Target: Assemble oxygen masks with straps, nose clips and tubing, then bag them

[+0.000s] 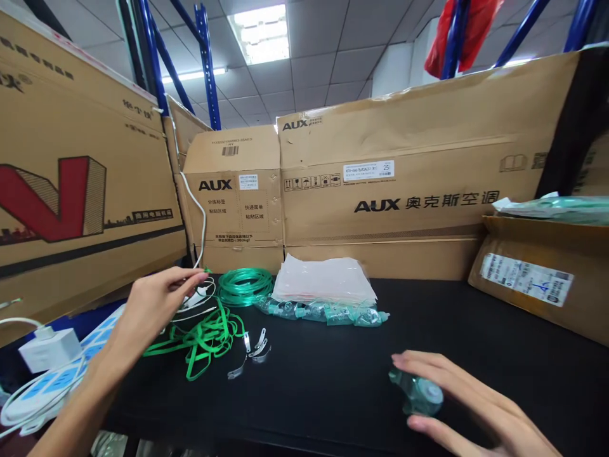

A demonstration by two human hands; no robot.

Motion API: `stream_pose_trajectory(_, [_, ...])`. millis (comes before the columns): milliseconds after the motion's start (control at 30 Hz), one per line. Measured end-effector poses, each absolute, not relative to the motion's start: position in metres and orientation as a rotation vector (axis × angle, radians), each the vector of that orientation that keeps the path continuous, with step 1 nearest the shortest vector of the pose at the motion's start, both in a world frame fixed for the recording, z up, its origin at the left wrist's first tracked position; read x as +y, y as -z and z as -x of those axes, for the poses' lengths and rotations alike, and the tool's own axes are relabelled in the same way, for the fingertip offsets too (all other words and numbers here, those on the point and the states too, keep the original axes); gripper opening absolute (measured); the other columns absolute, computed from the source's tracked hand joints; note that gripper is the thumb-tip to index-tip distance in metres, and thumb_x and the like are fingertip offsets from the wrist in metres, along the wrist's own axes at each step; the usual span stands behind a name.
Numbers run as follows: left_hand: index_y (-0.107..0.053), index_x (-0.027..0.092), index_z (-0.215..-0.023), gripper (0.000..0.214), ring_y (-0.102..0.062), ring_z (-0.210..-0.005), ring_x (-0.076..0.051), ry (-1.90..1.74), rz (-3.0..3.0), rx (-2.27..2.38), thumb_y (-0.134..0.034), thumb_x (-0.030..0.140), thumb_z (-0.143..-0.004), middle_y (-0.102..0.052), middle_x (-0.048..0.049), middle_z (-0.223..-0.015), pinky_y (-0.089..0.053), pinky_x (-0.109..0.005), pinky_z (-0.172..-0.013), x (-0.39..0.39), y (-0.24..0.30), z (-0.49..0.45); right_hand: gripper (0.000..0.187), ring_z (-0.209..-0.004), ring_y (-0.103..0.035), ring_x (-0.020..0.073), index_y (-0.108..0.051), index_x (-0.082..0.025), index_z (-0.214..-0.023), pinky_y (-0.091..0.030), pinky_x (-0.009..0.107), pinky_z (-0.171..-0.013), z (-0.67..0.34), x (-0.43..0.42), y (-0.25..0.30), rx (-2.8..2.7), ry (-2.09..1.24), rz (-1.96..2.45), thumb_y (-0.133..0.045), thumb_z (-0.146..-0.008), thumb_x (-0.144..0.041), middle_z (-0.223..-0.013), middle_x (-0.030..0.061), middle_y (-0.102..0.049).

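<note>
My left hand [164, 298] is closed in a pinch, with a thin green end of strap at its fingertips, above the tangled green elastic strap [209, 336]. On the right, the fingers of my right hand [457, 393] curve around a small translucent green plastic mask [421, 392] with a pale round fitting, just over the black tabletop [323, 387]. Part of the mask is hidden by the fingers. Several small metal strips [258, 346] lie to the right of the strap. Behind them rests a coil of green tubing [245, 285].
White sheets [323, 279] lie at the back, with a row of clear green plastic pieces [328, 313] before them. A power strip [61, 374] with plugged-in cables runs along the left. Cardboard walls [380, 222] enclose the back; an open carton [537, 273] stands right.
</note>
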State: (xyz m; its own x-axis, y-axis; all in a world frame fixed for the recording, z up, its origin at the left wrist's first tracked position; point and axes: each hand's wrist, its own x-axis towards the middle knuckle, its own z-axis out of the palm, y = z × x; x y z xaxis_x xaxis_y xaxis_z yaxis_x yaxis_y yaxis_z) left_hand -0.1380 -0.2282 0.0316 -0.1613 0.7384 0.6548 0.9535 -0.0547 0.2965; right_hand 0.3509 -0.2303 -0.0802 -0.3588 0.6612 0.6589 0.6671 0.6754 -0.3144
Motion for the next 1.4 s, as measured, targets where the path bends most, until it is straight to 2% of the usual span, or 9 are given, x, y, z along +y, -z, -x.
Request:
stream_pose_trajectory(133, [-0.083,0.023,-0.092,0.039,-0.079,-0.095,-0.033,0.834,1.935,-1.947,-0.052,0.046,-0.090,-0.085,-0.0078,-0.104,-0.058,-0.034,-0.081,-0.208,0.001,0.155,0.047,-0.105,-0.081,0.0280,-0.072,-0.041,-0.135,-0.068,0.027,-0.080,-0.337,-0.233,0.072,-2.178,0.100,0.974,-0.080,-0.089,-0.044,-0.135,0.0069,-0.073])
stream_pose_trajectory(233, [-0.081,0.015,-0.106,0.044,-0.073,-0.109,-0.039,0.810,1.854,-1.919,-0.043,0.035,-0.094,-0.079,-0.0179,-0.120,-0.054,-0.049,-0.098,-0.211,0.013,0.151,0.047,-0.083,-0.083,0.0199,-0.065,-0.042,-0.144,-0.068,0.022,-0.067,-0.330,-0.234,0.070,-2.258,0.058,0.935,-0.070,-0.097,-0.037,-0.130,0.0077,-0.074])
stream_pose_trajectory(300, [-0.076,0.012,-0.121,0.050,-0.067,-0.120,-0.041,0.843,1.807,-1.869,-0.039,0.038,-0.098,-0.074,-0.0208,-0.132,-0.047,-0.056,-0.107,-0.219,0.016,0.132,0.049,-0.090,-0.083,0.0193,-0.056,-0.042,-0.152,-0.068,0.023,-0.074,-0.326,-0.234,0.072,-2.307,0.021,0.928,-0.060,-0.104,-0.033,-0.141,0.0082,-0.068])
stream_pose_trajectory(467, [-0.077,0.028,-0.123,0.040,-0.070,-0.117,-0.028,1.121,2.266,-1.751,-0.047,0.048,-0.106,-0.078,-0.0048,-0.127,-0.051,-0.041,-0.107,-0.244,0.033,0.026,0.058,-0.135,-0.065,0.0333,-0.052,-0.038,-0.155,-0.058,0.045,-0.106,-0.312,-0.240,0.077,-2.401,0.079,0.905,-0.068,-0.100,-0.045,-0.162,0.0076,-0.054])
stream_pose_trajectory(600, [-0.077,0.026,-0.118,0.030,-0.074,-0.086,-0.022,1.266,2.728,-1.809,-0.057,0.043,-0.103,-0.080,-0.0040,-0.107,-0.057,-0.032,-0.081,-0.253,0.053,-0.052,0.036,-0.134,-0.066,0.0258,-0.064,-0.032,-0.140,-0.055,0.037,-0.111,-0.296,-0.244,0.075,-2.319,0.023,0.778,-0.058,-0.106,-0.025,-0.153,0.0071,-0.063])
stream_pose_trajectory(867, [-0.073,0.019,-0.098,0.034,-0.068,-0.077,-0.019,1.664,2.945,-1.964,-0.059,0.049,-0.101,-0.075,-0.0041,-0.085,-0.053,-0.024,-0.068,-0.247,0.067,-0.055,0.047,-0.127,-0.070,0.0177,-0.061,-0.030,-0.130,-0.057,0.024,-0.107,-0.287,-0.252,0.067,-2.145,-0.279,0.699,-0.059,-0.092,-0.003,-0.138,0.0057,-0.070])
stream_pose_trajectory(1033, [-0.080,0.022,-0.097,0.028,-0.071,-0.091,-0.020,1.802,2.950,-1.513,-0.061,0.042,-0.103,-0.076,-0.0053,-0.099,-0.052,-0.025,-0.082,-0.248,0.074,-0.056,0.039,-0.126,-0.072,0.0244,-0.068,-0.028,-0.136,-0.057,0.031,-0.109,-0.279,-0.246,0.069,-2.012,-0.288,0.950,-0.071,-0.097,-0.025,-0.137,0.0072,-0.073])
stream_pose_trajectory(1233, [-0.078,0.020,-0.087,0.038,-0.066,-0.087,-0.020,1.783,3.187,-1.724,-0.057,0.047,-0.103,-0.070,-0.0048,-0.092,-0.053,-0.026,-0.079,-0.249,0.064,-0.051,0.034,-0.123,-0.074,0.0260,-0.074,-0.029,-0.133,-0.060,0.034,-0.106,-0.275,-0.243,0.071,-2.045,-0.420,0.883,-0.072,-0.098,-0.028,-0.134,0.0068,-0.076])
stream_pose_trajectory(1400, [-0.080,0.022,-0.091,0.024,-0.064,-0.099,-0.024,1.815,3.129,-1.846,-0.063,0.039,-0.093,-0.071,-0.0037,-0.096,-0.048,-0.032,-0.091,-0.253,0.057,-0.049,0.039,-0.133,-0.067,0.0272,-0.068,-0.035,-0.141,-0.055,0.043,-0.114,-0.277,-0.245,0.073,-2.053,-0.499,0.891,-0.068,-0.102,-0.032,-0.143,0.0054,-0.072])
